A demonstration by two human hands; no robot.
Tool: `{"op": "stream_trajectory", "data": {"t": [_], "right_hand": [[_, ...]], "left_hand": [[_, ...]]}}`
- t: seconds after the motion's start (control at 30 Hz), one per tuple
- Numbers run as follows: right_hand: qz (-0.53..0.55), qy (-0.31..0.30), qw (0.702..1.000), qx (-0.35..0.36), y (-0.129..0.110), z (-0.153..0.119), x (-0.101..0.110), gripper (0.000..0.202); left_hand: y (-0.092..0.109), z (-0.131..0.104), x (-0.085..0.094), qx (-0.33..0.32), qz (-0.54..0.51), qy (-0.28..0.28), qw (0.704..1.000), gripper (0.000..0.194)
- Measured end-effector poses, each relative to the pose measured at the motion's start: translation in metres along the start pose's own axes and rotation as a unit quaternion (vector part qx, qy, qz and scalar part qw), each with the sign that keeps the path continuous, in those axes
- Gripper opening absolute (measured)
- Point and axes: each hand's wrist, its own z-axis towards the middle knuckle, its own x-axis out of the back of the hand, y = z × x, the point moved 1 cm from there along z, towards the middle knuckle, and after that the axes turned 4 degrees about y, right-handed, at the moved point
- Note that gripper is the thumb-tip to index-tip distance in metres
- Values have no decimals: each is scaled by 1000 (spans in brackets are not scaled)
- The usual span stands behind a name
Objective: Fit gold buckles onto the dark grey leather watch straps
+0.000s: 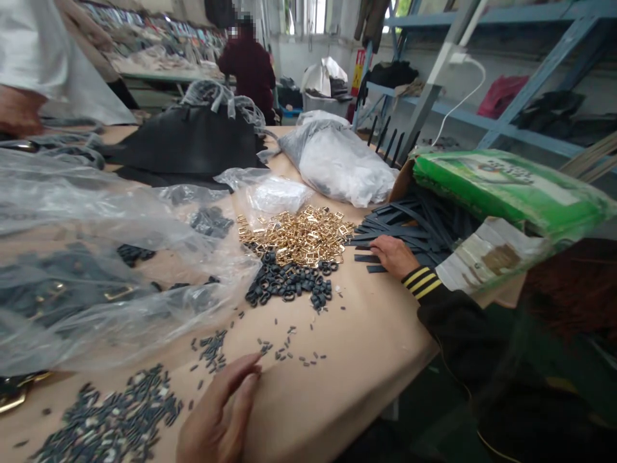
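My left hand [222, 411] is low over the near side of the table, fingers extended and thumb slightly apart. Nothing shows in it. Small dark cut pieces [212, 347] lie scattered around its fingertips. At the right, my right hand [395, 256] has its fingers bent down on the ends of flat dark strips [369, 258], gripping one; the fingers partly hide it. More strips [414, 218] spill from a box behind that hand. Left of it are a heap of gold buckles [308, 235] and a pile of dark loops [289, 283].
A large heap of small dark pieces [110, 418] lies at the near left. Clear plastic sheeting [159, 321] covers dark parts. A white plastic bag [342, 161] and black material [187, 141] sit farther back. The green package [511, 186] stands right. Other people are at the back and left.
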Motion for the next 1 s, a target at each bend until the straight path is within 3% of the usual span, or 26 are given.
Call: {"op": "stream_trajectory", "data": {"t": [0.1, 0.17, 0.23, 0.27, 0.33, 0.4, 0.47, 0.57, 0.8, 0.87, 0.93, 1.0], "right_hand": [[104, 16, 991, 85, -49, -20, 20, 23], [216, -95, 961, 147, -86, -40, 24, 16], [356, -256, 889, 132, -112, -60, 17, 16], [421, -297, 851, 98, -120, -68, 10, 18], [526, -346, 776, 30, -125, -81, -5, 21], [587, -362, 724, -10, -121, -89, -19, 23], [618, -370, 693, -24, -117, -94, -28, 24], [639, -376, 670, -32, -115, -97, -31, 24], [692, -353, 629, 2, -125, -103, -33, 24], [705, -334, 626, -11, -128, -106, -36, 24], [707, -319, 630, -38, -129, -108, -38, 24], [704, -308, 637, -68, -129, -109, -39, 24]], "left_hand": [[31, 2, -35, 109, -134, -69, 983, 35], [48, 4, -53, 164, -235, -106, 952, 37], [56, 5, -65, 182, -306, -122, 927, 27], [56, 4, -69, 195, -327, -123, 916, 27], [53, 1, -73, 227, -364, -123, 895, 30], [50, -4, -73, 261, -397, -128, 871, 31], [49, -9, -71, 280, -421, -129, 853, 33], [50, -12, -71, 289, -437, -114, 844, 32], [46, -12, -82, 257, -412, -140, 863, 39], [44, -11, -83, 244, -377, -135, 883, 34], [44, -10, -81, 196, -296, -74, 932, 23], [46, -11, -77, 91, -179, 26, 979, 14]]}}
